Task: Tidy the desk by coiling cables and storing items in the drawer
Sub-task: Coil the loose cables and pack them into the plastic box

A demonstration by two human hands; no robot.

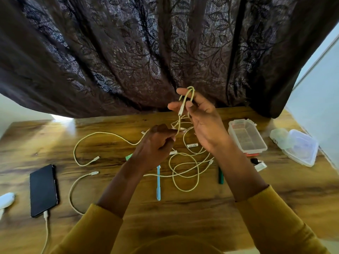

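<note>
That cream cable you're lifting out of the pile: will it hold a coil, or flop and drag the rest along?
Probably floppy: the cream cable folds into a tight loop over the right hand and hangs slack to the left hand. It may snag, since its lower length runs into the tangle on the desk. Likely light.

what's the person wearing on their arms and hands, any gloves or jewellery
Both arms wear mustard-yellow long sleeves in a fine knit, with plain cuffs pushed up to mid-forearm. The left hand and the right hand are bare: no gloves, rings, watch or bracelets show. No logos or markings are visible on the fabric.
</note>
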